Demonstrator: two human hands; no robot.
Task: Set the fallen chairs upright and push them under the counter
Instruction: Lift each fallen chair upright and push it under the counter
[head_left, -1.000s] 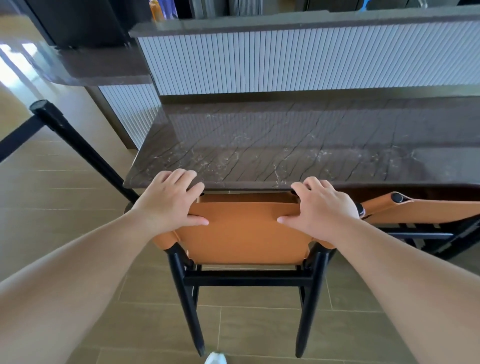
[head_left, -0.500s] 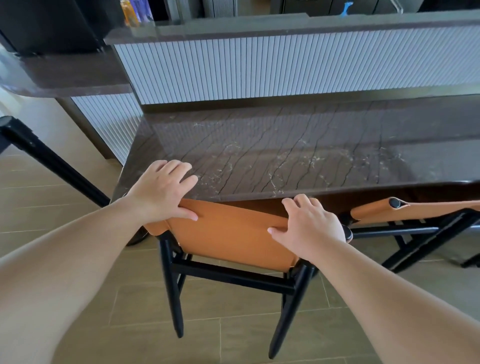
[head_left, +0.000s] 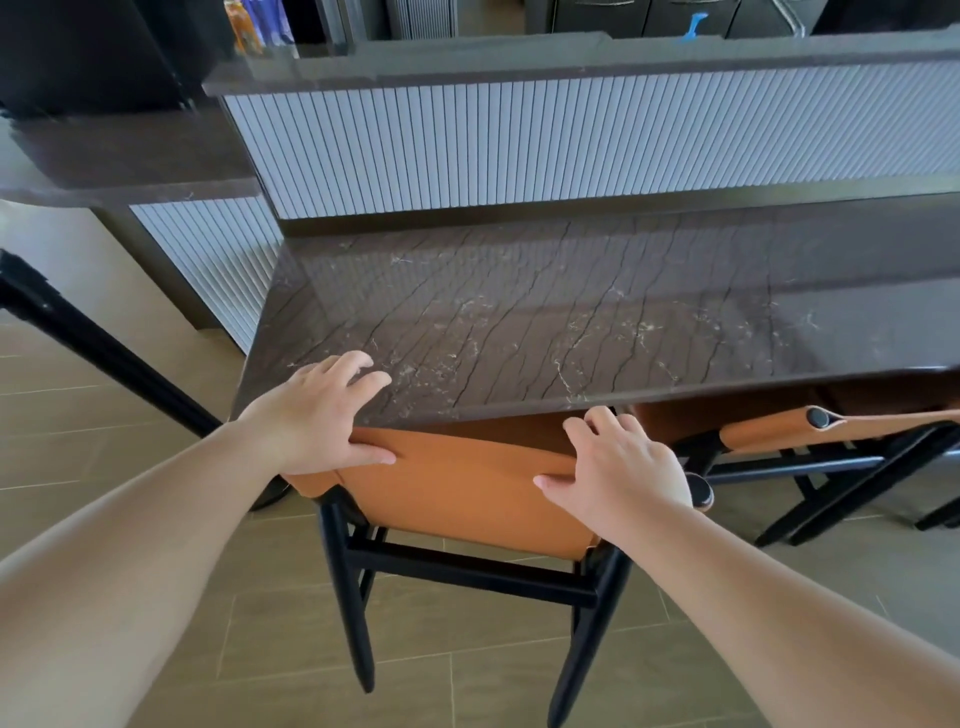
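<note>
An upright chair with an orange leather backrest (head_left: 467, 493) and black legs stands against the dark marble counter (head_left: 571, 312), its backrest top at the counter's front edge. My left hand (head_left: 317, 415) sits on the backrest's left top corner, thumb pressed on the leather, fingers spread out over the counter's edge. My right hand (head_left: 618, 467) holds the right top corner, fingers bent over the top edge and thumb on the back face. A second orange chair (head_left: 831, 431) lies tilted at the right, partly under the counter.
A black slanted pole (head_left: 104, 353) crosses the tiled floor (head_left: 467, 675) at the left. Behind the counter rises a ribbed white panel (head_left: 571, 140) with a higher ledge on top. A lower side counter (head_left: 130, 156) juts out at the far left.
The chair has slid forward until its backrest top meets the counter's edge. Both hands moved with it, and my left fingers have lifted and spread over the counter.
</note>
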